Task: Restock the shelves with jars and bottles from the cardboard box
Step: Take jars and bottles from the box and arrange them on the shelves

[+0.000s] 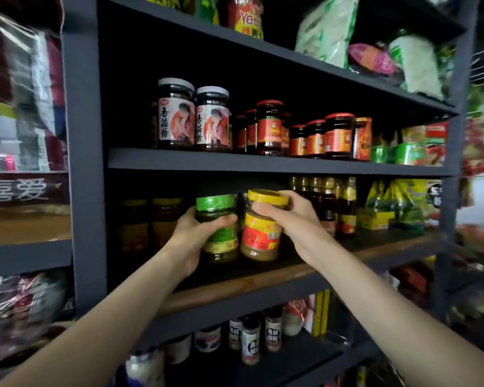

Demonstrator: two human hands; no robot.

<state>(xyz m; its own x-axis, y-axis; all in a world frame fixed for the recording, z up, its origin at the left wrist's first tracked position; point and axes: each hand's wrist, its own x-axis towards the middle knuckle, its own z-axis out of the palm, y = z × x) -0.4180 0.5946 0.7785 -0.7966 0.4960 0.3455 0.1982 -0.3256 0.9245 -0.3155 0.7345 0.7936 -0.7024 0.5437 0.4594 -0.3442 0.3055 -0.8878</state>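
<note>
1. Green-lidded jar point(218, 227) sits gripped in my left hand point(192, 238), at the wooden shelf point(263, 280).
2. My right hand point(287, 216) clamps the yellow-lidded jar point(263, 226) just beside it.
3. Neither is released yet; other jars already fill the shelves. The cardboard box is out of view, so what's left is unknown.

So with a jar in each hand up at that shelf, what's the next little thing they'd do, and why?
Probably set both jars down on the wooden shelf board and let go. The left hand grips the green-lidded jar and the right hand grips the yellow-lidded jar, both upright and side by side over bare board, with dark jars to the left and bottles to the right.
</note>
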